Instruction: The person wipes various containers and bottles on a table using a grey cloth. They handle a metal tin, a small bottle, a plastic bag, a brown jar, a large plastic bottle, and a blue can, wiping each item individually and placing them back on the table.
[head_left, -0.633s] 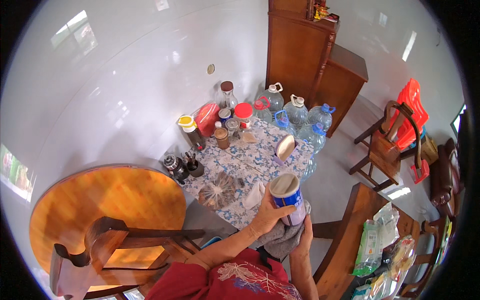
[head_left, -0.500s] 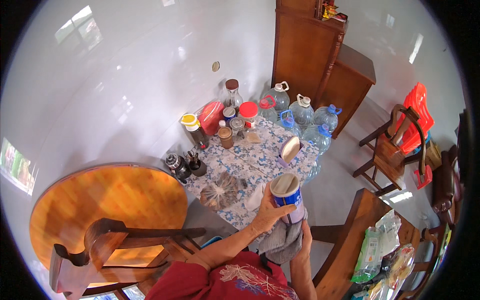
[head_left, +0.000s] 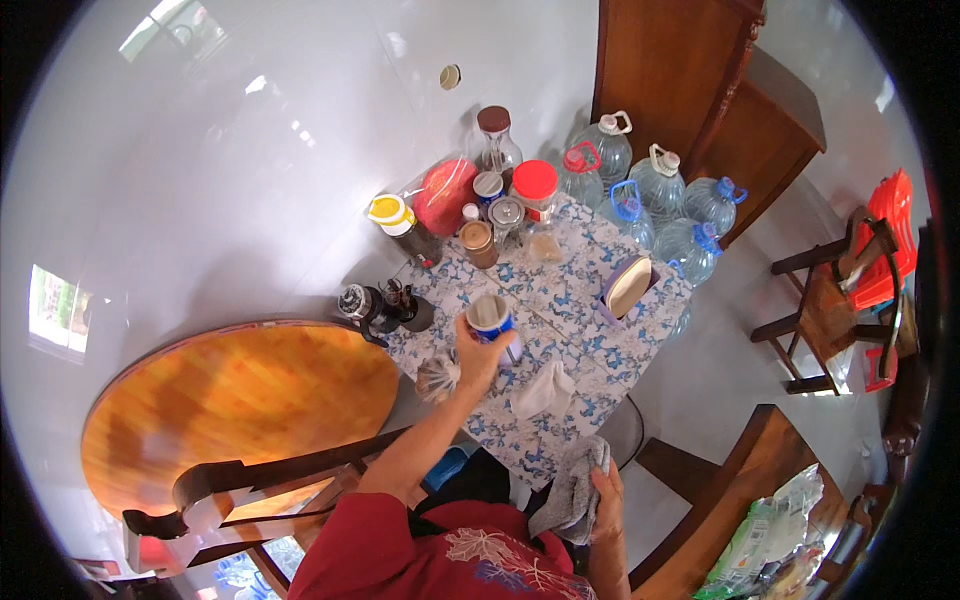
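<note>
My left hand point(head_left: 480, 355) is wrapped round a blue-and-white canister point(head_left: 492, 318) with a pale lid, over the middle of the flower-patterned table point(head_left: 540, 445). Whether its base touches the cloth I cannot tell. A grey cloth point(head_left: 572, 490) hangs from my right hand point(head_left: 607, 500), closed on it just off the table's near edge. Between the hands lies a crumpled white cloth point(head_left: 545, 390). The clear plastic bag point(head_left: 437, 377) is partly hidden behind my left forearm. A lilac oval box point(head_left: 628, 288) stands at the right side of the tabletop.
Jars, including a red-lidded jar point(head_left: 534, 185), and a yellow-topped bottle point(head_left: 400, 225) crowd the table's far end. Several large water bottles point(head_left: 660, 190) stand beyond it. A round wooden tabletop point(head_left: 240, 400) leans at left; a wooden chair point(head_left: 825, 300) stands right.
My left hand has carried the canister left and away from me, over the table. The grey cloth has come away from the canister and stays in my right hand, lower down.
</note>
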